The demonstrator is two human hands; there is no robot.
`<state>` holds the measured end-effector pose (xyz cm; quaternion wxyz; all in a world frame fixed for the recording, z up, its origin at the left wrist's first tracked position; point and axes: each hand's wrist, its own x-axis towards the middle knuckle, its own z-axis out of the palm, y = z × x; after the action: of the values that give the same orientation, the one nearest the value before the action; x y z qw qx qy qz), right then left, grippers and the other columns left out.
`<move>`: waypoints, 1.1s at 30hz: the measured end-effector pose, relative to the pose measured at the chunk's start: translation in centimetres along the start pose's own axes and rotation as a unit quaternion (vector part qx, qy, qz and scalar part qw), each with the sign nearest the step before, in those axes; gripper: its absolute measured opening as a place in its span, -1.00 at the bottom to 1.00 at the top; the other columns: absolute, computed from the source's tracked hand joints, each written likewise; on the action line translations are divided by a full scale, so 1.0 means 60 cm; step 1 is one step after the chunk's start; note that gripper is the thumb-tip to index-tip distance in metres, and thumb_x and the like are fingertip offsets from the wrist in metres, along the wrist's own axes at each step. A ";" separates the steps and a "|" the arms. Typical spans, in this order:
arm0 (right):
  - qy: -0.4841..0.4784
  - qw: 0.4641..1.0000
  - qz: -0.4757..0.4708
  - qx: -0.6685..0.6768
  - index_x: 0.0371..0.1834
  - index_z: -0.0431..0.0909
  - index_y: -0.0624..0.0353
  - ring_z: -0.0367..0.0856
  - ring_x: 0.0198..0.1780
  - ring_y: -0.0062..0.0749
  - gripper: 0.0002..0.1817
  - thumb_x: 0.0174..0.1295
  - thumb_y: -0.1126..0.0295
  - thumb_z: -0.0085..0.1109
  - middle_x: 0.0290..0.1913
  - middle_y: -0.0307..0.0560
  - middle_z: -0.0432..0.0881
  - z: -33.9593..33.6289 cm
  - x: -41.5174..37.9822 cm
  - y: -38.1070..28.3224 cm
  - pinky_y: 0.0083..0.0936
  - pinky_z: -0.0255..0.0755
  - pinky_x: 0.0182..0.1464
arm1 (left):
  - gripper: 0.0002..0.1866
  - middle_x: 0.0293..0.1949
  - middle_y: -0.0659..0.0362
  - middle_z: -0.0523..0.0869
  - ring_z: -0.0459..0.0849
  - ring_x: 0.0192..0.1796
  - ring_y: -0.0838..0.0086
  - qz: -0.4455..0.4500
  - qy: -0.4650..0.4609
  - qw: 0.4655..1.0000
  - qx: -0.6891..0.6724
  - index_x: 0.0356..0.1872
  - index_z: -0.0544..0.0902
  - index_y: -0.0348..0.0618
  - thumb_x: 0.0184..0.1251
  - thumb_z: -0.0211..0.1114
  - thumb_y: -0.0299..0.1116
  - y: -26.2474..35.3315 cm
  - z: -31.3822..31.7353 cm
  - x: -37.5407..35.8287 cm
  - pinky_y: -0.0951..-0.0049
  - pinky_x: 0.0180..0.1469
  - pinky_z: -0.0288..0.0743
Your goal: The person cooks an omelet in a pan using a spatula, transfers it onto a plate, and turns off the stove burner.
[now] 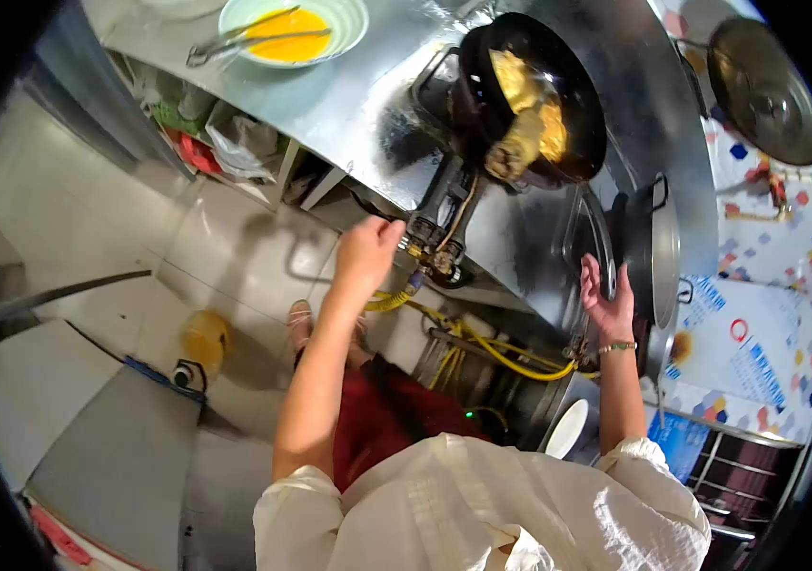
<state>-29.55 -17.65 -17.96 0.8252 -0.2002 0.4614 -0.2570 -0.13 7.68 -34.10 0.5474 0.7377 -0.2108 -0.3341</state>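
At the front of the gas burner [446,224], my left hand [366,255] is closed, its fingertips at a small brass gas valve [410,246] that they largely hide. My right hand [606,303] is palm up with fingers apart, beside a curved metal rim or handle [602,228]. It holds nothing I can see. Above the burner sits a black wok [582,114], with cooked yellow egg [517,81] inside. A stubby, wrapped-looking handle [513,150] juts from the wok toward me.
A bowl [354,24] of beaten egg with metal tongs or chopsticks [235,40] across it stands on the steel counter [330,105]. A large pot [665,252] and a lid [768,90] are at right. Yellow gas hoses [501,357] run below. A jug [206,343] is on the floor.
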 end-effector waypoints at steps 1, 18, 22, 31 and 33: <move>0.024 0.999 -0.009 0.027 0.17 0.34 0.37 0.54 0.02 -0.23 -0.28 0.22 -0.10 0.04 0.08 0.07 0.51 -0.008 0.002 0.006 -0.41 0.53 -0.06 | -0.62 -0.46 0.10 0.66 0.61 -0.43 0.44 -0.007 -0.031 0.999 -0.012 -0.23 0.60 -0.33 0.31 0.15 -0.12 -0.014 0.011 -0.001 0.45 -0.35 0.46; 0.102 0.983 0.025 -0.150 0.02 0.40 0.43 0.58 -0.12 -0.17 -0.26 0.32 -0.18 -0.30 -0.08 0.13 0.59 -0.070 0.040 0.107 -0.35 0.52 -0.06 | -0.67 -0.60 0.10 0.62 0.57 -0.63 0.53 0.014 -0.083 0.980 -0.178 -0.27 0.56 -0.44 0.19 0.30 -0.29 -0.054 0.031 0.009 0.51 -0.54 0.42; 0.113 0.983 0.030 -0.144 0.05 0.38 0.42 0.59 -0.11 -0.19 -0.26 0.30 -0.19 -0.27 -0.07 0.11 0.58 -0.070 0.038 0.113 -0.35 0.52 -0.06 | -0.71 -0.64 0.12 0.61 0.57 -0.64 0.55 0.028 -0.082 0.979 -0.186 -0.29 0.56 -0.44 0.18 0.29 -0.33 -0.058 0.035 0.010 0.52 -0.55 0.42; 0.096 0.982 0.065 -0.146 0.09 0.34 0.41 0.59 -0.09 -0.20 -0.25 0.29 -0.20 -0.25 -0.05 0.10 0.57 -0.086 0.043 0.126 -0.35 0.52 -0.06 | -0.75 -0.64 0.18 0.58 0.56 -0.64 0.58 0.015 -0.086 0.972 -0.216 -0.33 0.55 -0.41 0.17 0.29 -0.37 -0.062 0.039 0.009 0.55 -0.58 0.40; 0.059 0.984 0.081 -0.151 0.10 0.32 0.41 0.59 -0.09 -0.20 -0.25 0.30 -0.19 -0.26 -0.05 0.10 0.57 -0.088 0.044 0.129 -0.35 0.52 -0.06 | -0.75 -0.64 0.18 0.58 0.55 -0.64 0.58 0.016 -0.090 0.972 -0.218 -0.33 0.55 -0.42 0.18 0.29 -0.36 -0.060 0.037 0.011 0.55 -0.58 0.40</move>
<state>-31.09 -13.66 -26.67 0.7750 -0.2688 0.5573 -0.1286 -1.48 6.89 -38.04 0.6796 0.5639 -0.1928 -0.4278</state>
